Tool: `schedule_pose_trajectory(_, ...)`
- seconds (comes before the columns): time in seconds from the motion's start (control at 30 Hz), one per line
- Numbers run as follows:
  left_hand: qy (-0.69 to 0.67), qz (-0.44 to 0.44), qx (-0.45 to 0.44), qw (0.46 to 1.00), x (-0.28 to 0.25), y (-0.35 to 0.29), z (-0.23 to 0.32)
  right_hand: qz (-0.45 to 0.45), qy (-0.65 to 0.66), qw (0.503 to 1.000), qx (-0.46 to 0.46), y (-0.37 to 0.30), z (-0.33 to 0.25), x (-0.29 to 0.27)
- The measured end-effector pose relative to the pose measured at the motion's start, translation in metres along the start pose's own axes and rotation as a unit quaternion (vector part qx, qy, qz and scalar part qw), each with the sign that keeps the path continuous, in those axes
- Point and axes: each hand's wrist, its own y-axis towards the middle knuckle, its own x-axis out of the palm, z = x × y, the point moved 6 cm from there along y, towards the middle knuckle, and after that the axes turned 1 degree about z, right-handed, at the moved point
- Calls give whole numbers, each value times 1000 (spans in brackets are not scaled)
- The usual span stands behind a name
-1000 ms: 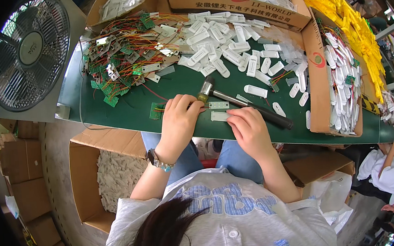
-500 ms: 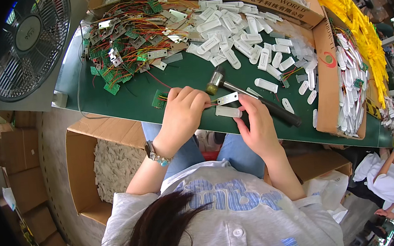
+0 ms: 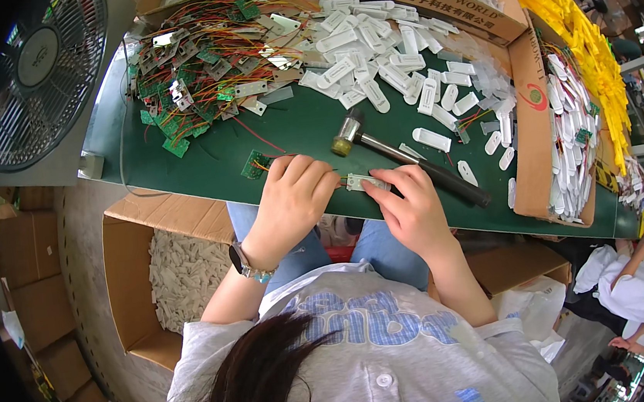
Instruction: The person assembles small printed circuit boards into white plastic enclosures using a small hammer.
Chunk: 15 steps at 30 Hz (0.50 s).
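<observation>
My left hand (image 3: 298,192) is closed in a pinch on the thin wires near the table's front edge. On its far left side a small green circuit board (image 3: 255,165) sticks out, joined to those wires. In my right hand (image 3: 414,206), thumb and fingers grip a small white plastic case. A metal plate (image 3: 354,182) lies over the case, and the wires run from it toward my left fingers. The fingers partly cover both parts, so I cannot tell how deep the plate sits. Just beyond my hands lies a hammer (image 3: 419,162) with a black handle.
A heap of wired circuit boards and metal plates (image 3: 193,74) lies at the back left. Beside it is a pile of white plastic cases (image 3: 369,49). Cardboard boxes (image 3: 528,131) edge the green table (image 3: 202,162). A fan (image 3: 38,65) stands left; an open carton (image 3: 132,285) sits below.
The metal plate and the white case, apart before, are now together, plate over case. My right fingers have closed over them. The view has shifted slightly.
</observation>
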Motion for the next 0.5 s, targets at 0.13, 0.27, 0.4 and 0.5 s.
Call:
schedule_pose_trajectory(0.13, 10, -8, -1, 1000, -1, -2, 0, 4, -30, 999, -23, 2, -4, 1)
schedule_pose_trajectory(0.27, 4, -3, -6, 1000, -5, -1, 7, 1, -51, 999, -11, 3, -6, 3)
schedule_pose_trajectory(0.4, 12, 8, -29, 999, -5, -4, 13, 9, -66, 998, 1, 2, -11, 7)
schedule_pose_trajectory(0.5, 2, 6, -28, 1000, -6, -6, 16, 33, -62, 998, 1, 0, -11, 6)
